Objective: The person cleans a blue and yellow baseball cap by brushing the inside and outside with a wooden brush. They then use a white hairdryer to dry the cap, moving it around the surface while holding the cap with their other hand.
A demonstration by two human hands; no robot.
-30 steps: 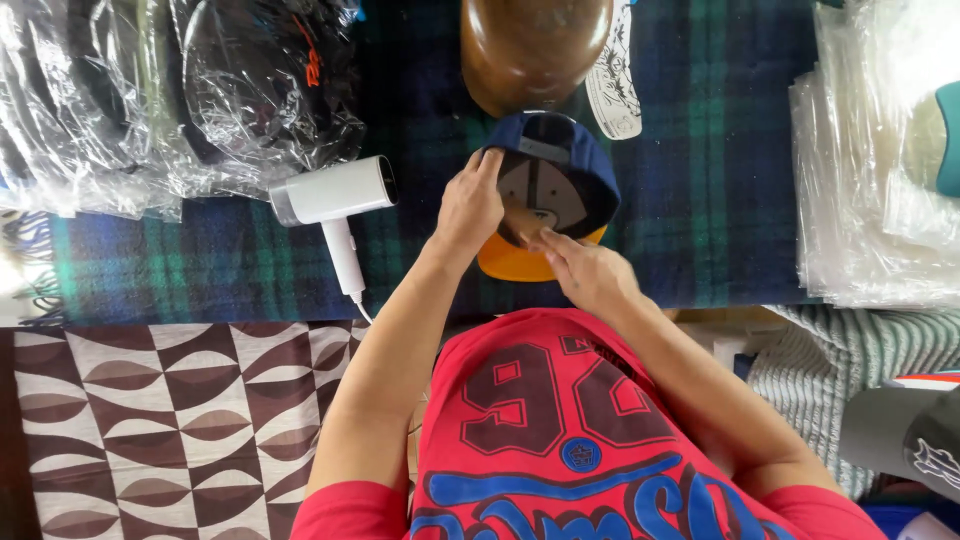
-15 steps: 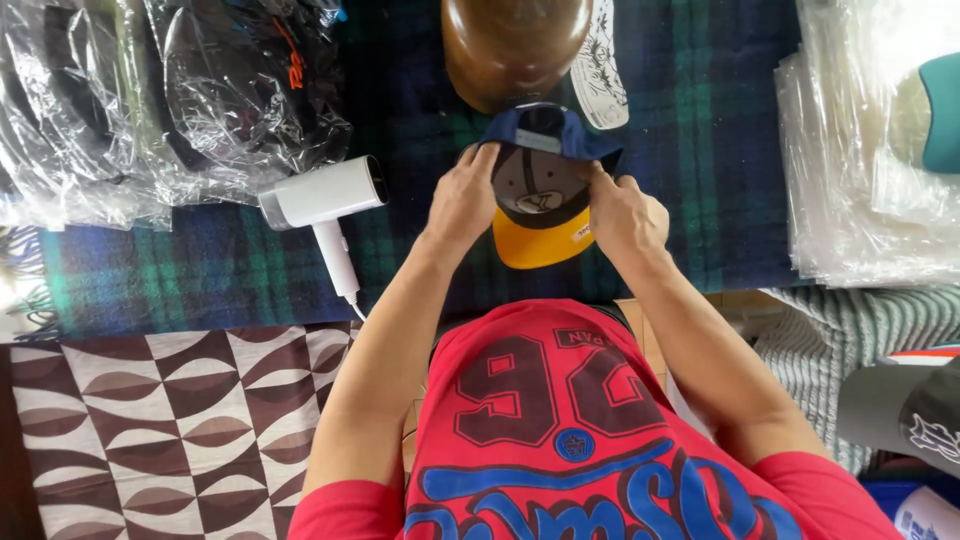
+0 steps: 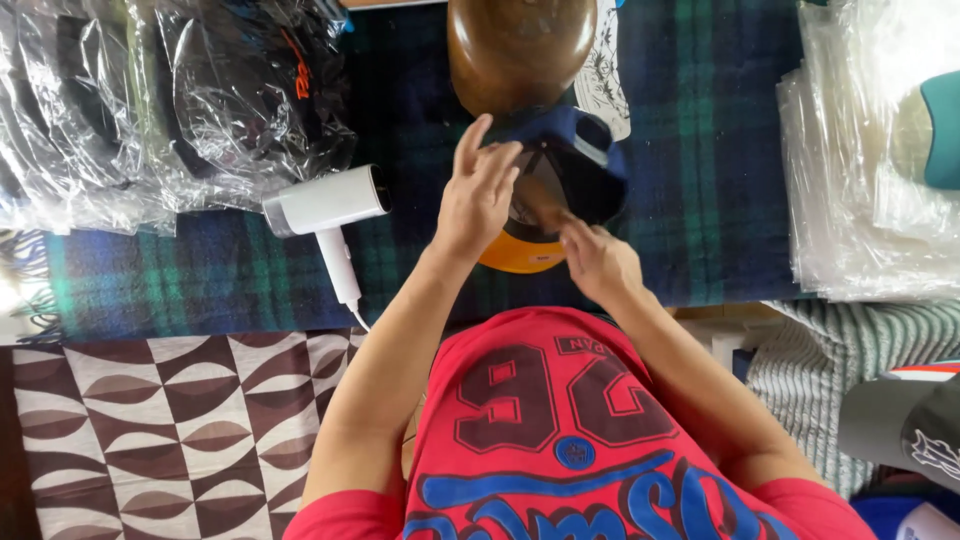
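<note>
A navy cap (image 3: 585, 165) with an orange brim (image 3: 515, 255) lies upside down on a dark plaid blanket (image 3: 700, 200), just in front of a brown wooden head form (image 3: 520, 50). My left hand (image 3: 478, 195) rests against the cap's left side with its fingers straight and spread. It grips nothing. My right hand (image 3: 595, 262) pinches the cap at its near edge, by the brim, with the fingertips reaching into the crown.
A white hand-held steamer (image 3: 325, 205) lies left of the cap. Dark caps in clear plastic bags (image 3: 170, 100) fill the far left. A stack of clear bags (image 3: 860, 200) with a teal cap (image 3: 940, 130) is on the right. A grey cap (image 3: 900, 420) sits lower right.
My left hand has let go of the cap's side and spread its fingers. My right hand has moved from the cap's right side to the near edge by the brim. The cap has turned slightly.
</note>
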